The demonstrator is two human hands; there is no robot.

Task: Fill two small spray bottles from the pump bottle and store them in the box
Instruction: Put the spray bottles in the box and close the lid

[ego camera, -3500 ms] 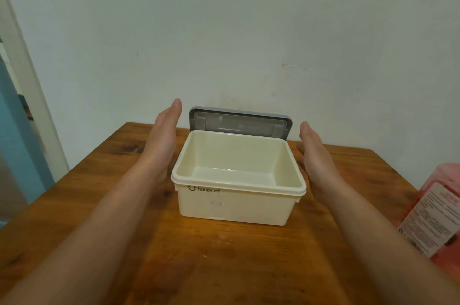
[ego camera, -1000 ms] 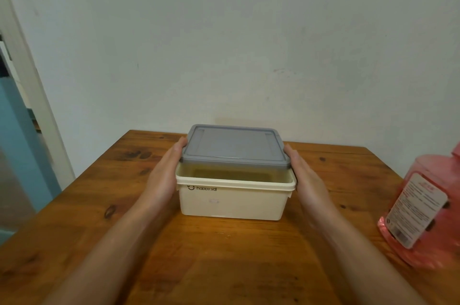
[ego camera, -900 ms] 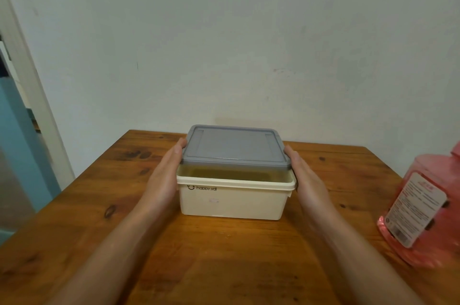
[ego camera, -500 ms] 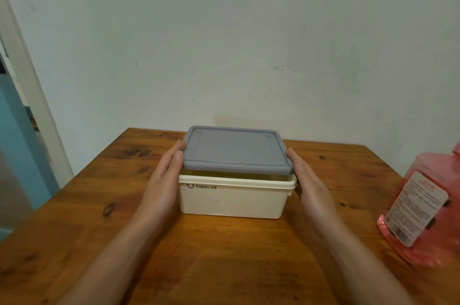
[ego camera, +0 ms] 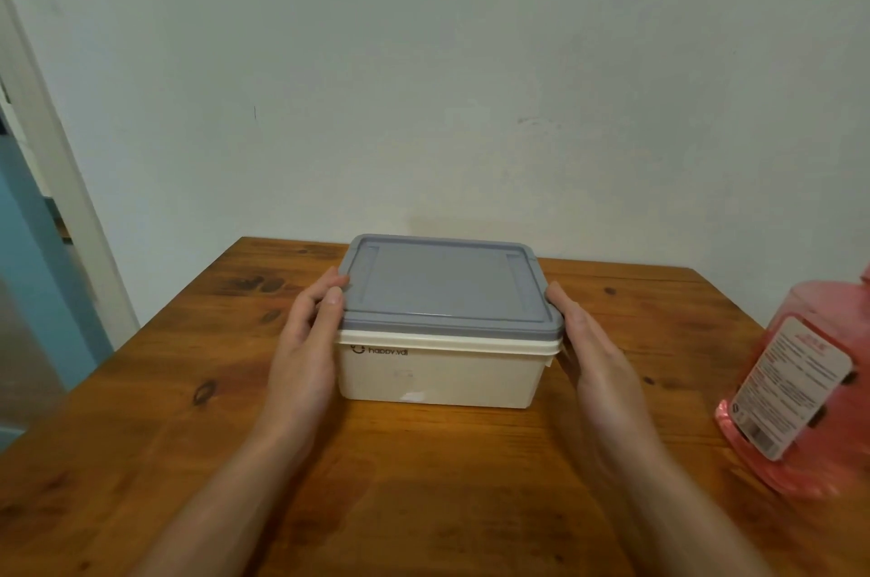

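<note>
At near right on table (ego camera: 423, 506), saw pink pump bottle (ego camera: 795, 388) standing, well apart. Mid-table, had left grip (ego camera: 306, 355) and right grip (ego camera: 598, 355) straight-fingered, flanking and touching grey lid (ego camera: 447, 284) atop cream box (ego camera: 438, 379). Judged closing step; next needed firm downward press to seat. Couldn't see spray bottles.

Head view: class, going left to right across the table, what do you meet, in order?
left hand → box → right hand → pump bottle
</note>
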